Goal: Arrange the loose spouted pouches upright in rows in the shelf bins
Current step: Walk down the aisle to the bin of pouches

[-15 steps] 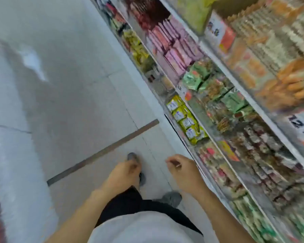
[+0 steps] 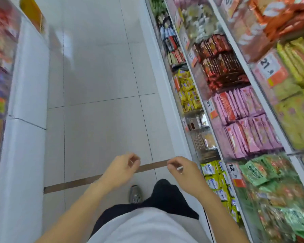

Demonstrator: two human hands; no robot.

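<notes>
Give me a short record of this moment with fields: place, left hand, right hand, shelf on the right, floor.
place: shop aisle between shelves
left hand: fingers loosely curled, holds nothing
right hand: fingers loosely curled, holds nothing
shelf on the right: pink packets, green packets, yellow packets
floor: pale tiles, a brown strip across them

Floor [image 2: 102, 71]: pale glossy tiles, a brown strip [image 2: 74, 184] across.
Right: stocked shelves [image 2: 239, 95].
Left: white cabinet [image 2: 26, 95].

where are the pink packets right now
In the head view the pink packets stand in rows on the right-hand shelving, between the dark red-brown packets beyond and the green packets nearer the person.
</notes>
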